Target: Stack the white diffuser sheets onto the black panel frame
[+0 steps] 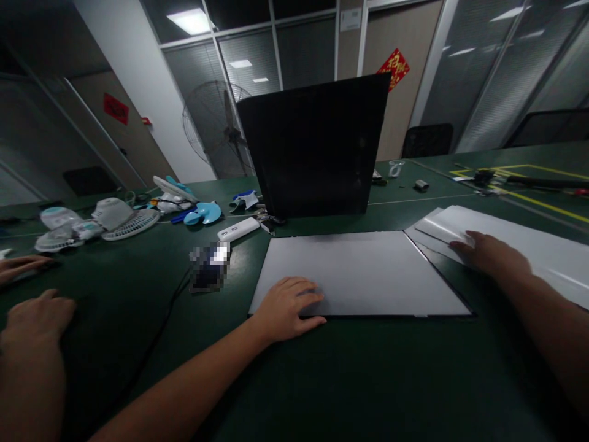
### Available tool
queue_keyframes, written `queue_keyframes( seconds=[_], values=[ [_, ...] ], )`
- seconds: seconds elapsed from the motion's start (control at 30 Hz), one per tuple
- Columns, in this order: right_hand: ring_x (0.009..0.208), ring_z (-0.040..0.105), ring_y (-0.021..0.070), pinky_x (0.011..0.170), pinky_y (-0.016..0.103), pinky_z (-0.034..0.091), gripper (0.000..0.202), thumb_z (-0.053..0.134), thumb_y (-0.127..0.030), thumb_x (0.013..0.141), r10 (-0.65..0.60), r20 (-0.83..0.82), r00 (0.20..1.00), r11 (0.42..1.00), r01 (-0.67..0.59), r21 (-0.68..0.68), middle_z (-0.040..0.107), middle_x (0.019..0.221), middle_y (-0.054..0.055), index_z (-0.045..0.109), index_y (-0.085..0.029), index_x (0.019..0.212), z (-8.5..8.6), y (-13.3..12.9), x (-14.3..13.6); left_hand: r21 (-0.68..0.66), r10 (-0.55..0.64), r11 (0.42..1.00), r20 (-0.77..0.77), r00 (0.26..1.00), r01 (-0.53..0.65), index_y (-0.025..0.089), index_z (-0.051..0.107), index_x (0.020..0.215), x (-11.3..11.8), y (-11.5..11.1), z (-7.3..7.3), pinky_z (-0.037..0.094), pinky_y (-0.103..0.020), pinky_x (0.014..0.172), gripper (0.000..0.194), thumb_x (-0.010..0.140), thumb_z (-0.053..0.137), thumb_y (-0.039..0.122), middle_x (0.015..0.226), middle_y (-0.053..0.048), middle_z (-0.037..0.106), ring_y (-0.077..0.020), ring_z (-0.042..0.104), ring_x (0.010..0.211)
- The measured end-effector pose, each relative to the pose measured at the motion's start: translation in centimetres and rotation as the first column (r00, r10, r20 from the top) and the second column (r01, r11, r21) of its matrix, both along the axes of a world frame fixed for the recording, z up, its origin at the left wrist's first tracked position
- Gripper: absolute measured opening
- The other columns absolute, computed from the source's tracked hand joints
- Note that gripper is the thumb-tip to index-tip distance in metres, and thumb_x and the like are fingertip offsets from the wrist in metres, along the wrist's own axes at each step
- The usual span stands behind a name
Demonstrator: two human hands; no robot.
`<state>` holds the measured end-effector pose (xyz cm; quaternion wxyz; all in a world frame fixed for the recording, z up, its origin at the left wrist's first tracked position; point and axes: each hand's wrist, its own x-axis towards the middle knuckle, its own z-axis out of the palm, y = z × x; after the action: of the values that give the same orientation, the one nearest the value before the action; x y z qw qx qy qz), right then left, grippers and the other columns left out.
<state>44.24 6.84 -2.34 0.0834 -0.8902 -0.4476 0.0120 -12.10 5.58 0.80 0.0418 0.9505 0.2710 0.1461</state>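
Note:
A thin, flat white panel with a narrow black frame [368, 270] lies on the green table in front of me. My left hand [289, 307] rests with spread fingers on its front left corner, the thumb along the front edge. To the right of the panel, my right hand [494, 255] grips the near left end of a glossy white sheet [543, 252], between thumb and fingers. The sheet is curled at that end, and another pale sheet shows under it. A large black screen-like panel [322, 147] stands upright just behind the white one.
Another person's hands [39, 313] rest at the left. A blurred-out phone-like item [210, 267] with a cable and a white stick-shaped device [238, 229] lie left of the panel. White fan parts [110, 215] and blue fan blades [203, 213] are farther back. Yellow tape [543, 195] marks the right.

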Motion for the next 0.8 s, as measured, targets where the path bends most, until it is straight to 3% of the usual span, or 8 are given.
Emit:
queue_keyframes(
  seconds=[0.23, 0.37, 0.43, 0.53, 0.67, 0.8],
  values=[
    [0.106, 0.068, 0.0363, 0.077, 0.047, 0.043, 0.073, 0.024, -0.060, 0.105, -0.011, 0.218, 0.976, 0.994, -0.013, 0.108, 0.062, 0.137, 0.030, 0.052, -0.014, 0.154, 2.2, -1.3, -2.5, -0.017, -0.031, 0.999, -0.037, 0.999, 0.031, 0.025, 0.069, 0.132, 0.0, -0.1, 0.0, 0.051, -0.051, 0.110, 0.044, 0.097, 0.066, 0.052, 0.141, -0.008, 0.068, -0.0288, 0.061, 0.132],
    [0.104, 0.069, 0.0367, 0.079, 0.047, 0.047, 0.068, 0.022, -0.053, 0.108, 0.103, 0.450, 0.887, 0.953, -0.217, 0.210, 0.066, 0.135, 0.026, 0.049, -0.012, 0.155, 4.9, -2.5, -7.8, -0.014, -0.035, 0.999, -0.044, 0.998, 0.035, 0.024, 0.069, 0.131, 0.0, 0.0, 0.0, 0.052, -0.052, 0.109, 0.043, 0.097, 0.066, 0.051, 0.141, -0.008, 0.068, -0.0295, 0.061, 0.131],
    [0.107, 0.069, 0.0361, 0.086, 0.047, 0.050, 0.065, 0.026, -0.050, 0.108, 0.208, 0.530, 0.822, 0.892, -0.382, 0.243, 0.066, 0.135, 0.024, 0.049, -0.010, 0.153, 5.7, -2.8, -11.4, -0.001, -0.043, 0.999, -0.026, 0.999, 0.043, 0.024, 0.070, 0.129, 0.0, 0.1, -0.2, 0.052, -0.051, 0.107, 0.043, 0.096, 0.066, 0.051, 0.140, -0.008, 0.068, -0.0297, 0.062, 0.130],
    [0.113, 0.069, 0.0349, 0.097, 0.050, 0.053, 0.063, 0.032, -0.052, 0.107, 0.447, 0.531, 0.720, 0.734, -0.635, 0.243, 0.068, 0.134, 0.022, 0.055, -0.009, 0.148, 5.2, -3.0, -16.7, 0.044, -0.076, 0.996, 0.024, 0.997, 0.075, 0.022, 0.071, 0.126, -0.1, 0.3, -0.4, 0.053, -0.048, 0.105, 0.044, 0.095, 0.069, 0.052, 0.135, -0.009, 0.070, -0.0291, 0.063, 0.126],
    [0.124, 0.066, 0.0334, 0.104, 0.056, 0.053, 0.059, 0.040, -0.059, 0.104, 0.764, 0.320, 0.560, 0.529, -0.828, 0.186, 0.066, 0.141, 0.013, 0.061, -0.022, 0.145, 3.0, -3.4, -22.1, 0.165, -0.126, 0.980, 0.098, 0.987, 0.109, 0.021, 0.072, 0.120, -0.2, 0.3, -0.1, 0.055, -0.040, 0.097, 0.036, 0.099, 0.064, 0.049, 0.118, -0.009, 0.074, -0.0249, 0.068, 0.113],
    [0.132, 0.061, 0.0334, 0.108, 0.061, 0.051, 0.059, 0.048, -0.064, 0.099, 0.887, 0.029, 0.461, 0.454, -0.881, 0.132, 0.062, 0.148, 0.006, 0.061, -0.034, 0.148, 2.4, -4.8, -25.0, 0.300, -0.126, 0.949, 0.091, 0.988, 0.094, 0.023, 0.066, 0.133, -0.1, 0.0, 0.5, 0.052, -0.042, 0.102, 0.035, 0.104, 0.057, 0.041, 0.130, -0.011, 0.070, -0.0258, 0.065, 0.120]
  ],
)
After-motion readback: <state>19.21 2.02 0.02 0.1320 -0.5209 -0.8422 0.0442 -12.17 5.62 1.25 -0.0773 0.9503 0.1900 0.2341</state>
